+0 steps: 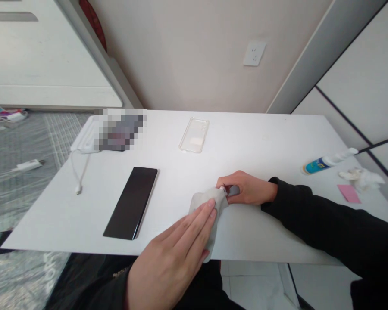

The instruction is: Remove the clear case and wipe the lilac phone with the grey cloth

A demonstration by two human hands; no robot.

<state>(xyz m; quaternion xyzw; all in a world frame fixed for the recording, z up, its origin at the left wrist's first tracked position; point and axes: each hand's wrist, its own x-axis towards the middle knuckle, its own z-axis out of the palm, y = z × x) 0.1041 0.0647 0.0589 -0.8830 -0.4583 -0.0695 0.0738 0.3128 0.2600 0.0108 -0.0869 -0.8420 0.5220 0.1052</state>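
Note:
My left hand [177, 254] lies flat with fingers stretched out, pressing on a grey cloth [203, 203] near the white table's [261, 142] front edge. My right hand [245, 188] is closed, pinching the cloth's far corner together with a small object I cannot make out. A black phone [131, 202] lies face up to the left of the cloth. A clear phone case [194, 134] rests further back on the table.
A white cable [79, 172] and a blurred object [119, 129] lie at the back left. At the right are a small spray bottle [326, 162], a crumpled white tissue [362, 177] and a pink card [349, 193]. A wall socket [254, 53] is behind.

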